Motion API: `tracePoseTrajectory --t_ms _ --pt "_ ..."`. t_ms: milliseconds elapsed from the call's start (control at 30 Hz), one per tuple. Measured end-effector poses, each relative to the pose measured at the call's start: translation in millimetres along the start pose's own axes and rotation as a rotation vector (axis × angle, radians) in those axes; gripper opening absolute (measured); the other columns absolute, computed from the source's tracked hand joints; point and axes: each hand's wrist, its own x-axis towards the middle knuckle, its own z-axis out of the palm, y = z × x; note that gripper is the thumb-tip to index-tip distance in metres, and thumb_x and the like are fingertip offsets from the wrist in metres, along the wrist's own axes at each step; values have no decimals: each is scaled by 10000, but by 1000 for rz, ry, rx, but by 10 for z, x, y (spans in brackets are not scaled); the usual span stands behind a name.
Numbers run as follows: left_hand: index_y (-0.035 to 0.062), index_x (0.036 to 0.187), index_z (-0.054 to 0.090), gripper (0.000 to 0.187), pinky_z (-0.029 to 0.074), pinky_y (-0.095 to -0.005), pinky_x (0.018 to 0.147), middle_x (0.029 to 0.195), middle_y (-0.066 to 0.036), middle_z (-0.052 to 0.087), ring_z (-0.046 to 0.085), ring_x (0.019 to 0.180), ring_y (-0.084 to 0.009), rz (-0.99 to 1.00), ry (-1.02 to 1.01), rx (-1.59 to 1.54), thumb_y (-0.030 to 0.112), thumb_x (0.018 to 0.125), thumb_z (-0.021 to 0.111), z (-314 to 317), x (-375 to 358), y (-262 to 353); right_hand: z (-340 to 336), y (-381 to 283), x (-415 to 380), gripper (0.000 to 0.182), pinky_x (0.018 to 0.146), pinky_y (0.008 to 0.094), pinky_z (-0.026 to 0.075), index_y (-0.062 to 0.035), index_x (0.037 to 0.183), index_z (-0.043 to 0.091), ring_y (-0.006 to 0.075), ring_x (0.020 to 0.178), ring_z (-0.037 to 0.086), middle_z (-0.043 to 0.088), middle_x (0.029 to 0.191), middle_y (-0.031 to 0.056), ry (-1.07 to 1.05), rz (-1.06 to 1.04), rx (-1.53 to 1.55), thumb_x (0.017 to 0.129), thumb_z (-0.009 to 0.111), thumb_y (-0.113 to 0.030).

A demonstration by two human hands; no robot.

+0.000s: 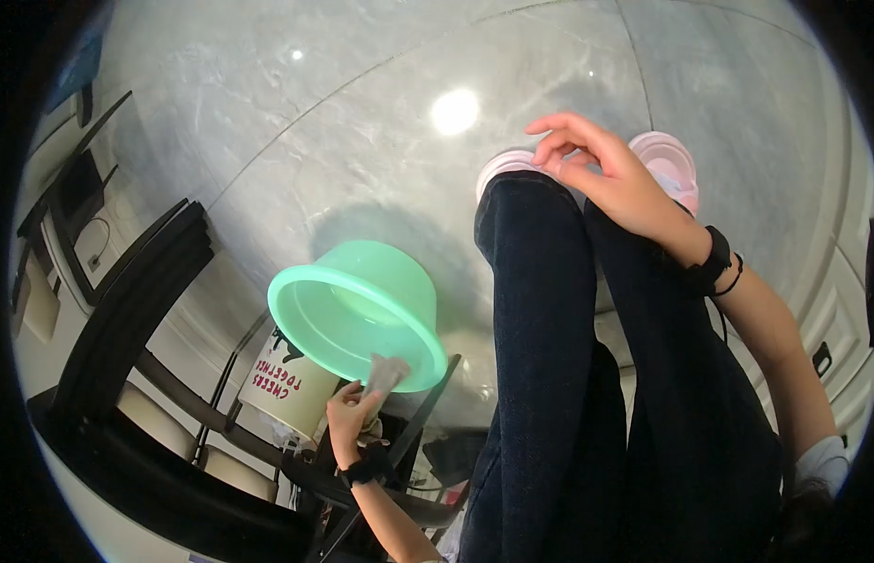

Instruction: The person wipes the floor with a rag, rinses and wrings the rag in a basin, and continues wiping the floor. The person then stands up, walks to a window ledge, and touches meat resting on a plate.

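Note:
My left hand (346,420) is closed on a greyish, crumpled cloth (387,373), which hangs at the near rim of a mint-green plastic basin (399,272). The basin's opening faces toward me and left, and no water can be made out inside. My right hand (601,169) hovers above my knees and pink shoes, its fingers loosely bent and apart, with nothing visible in it. Dark bands circle both wrists.
A cream bin (287,385) printed "CHEERS TOGETHER" stands beside the basin. Black chair frames (127,319) fill the left side. White cabinet doors (841,310) line the right. The grey tiled floor (381,122) shines with light reflections.

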Motion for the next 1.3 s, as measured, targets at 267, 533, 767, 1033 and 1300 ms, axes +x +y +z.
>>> tracePoseTrajectory --t_ms 267,533,767,1033,1300 --pt "-52 1036 667 297 469 -278 616 811 -29 636 559 668 -107 -84 10 -401 213 968 552 81 36 -94 -5 11 -3 278 820 269 457 -66 1220 560 117 934 603 636 951 33 -8 18 2 943 558 -90" --pt "-34 1122 620 395 483 -249 566 808 -25 625 585 645 -109 -178 -130 -670 333 978 589 91 286 -85 -25 53 5 292 828 268 454 -56 1222 557 118 943 594 630 963 36 -7 32 -3 932 552 -83" --pt "-28 1118 620 354 490 -265 633 857 -32 626 591 721 -112 -186 -55 -663 292 971 591 240 674 13 -20 57 -3 292 827 266 454 -47 1220 555 118 926 596 632 965 43 11 34 24 930 550 -88" --pt "-31 1096 658 414 516 -314 647 824 -106 672 643 709 -192 -77 97 -339 339 913 636 437 1111 -225 -49 86 2 293 817 266 456 -47 1217 555 114 916 595 633 961 45 6 33 -12 927 559 -89" --pt "-19 1089 685 355 519 -416 779 917 -253 694 679 865 -373 169 199 300 251 857 677 533 998 214 -85 118 -15 305 808 261 453 -61 1228 558 105 894 578 628 958 39 19 49 5 923 548 -80"
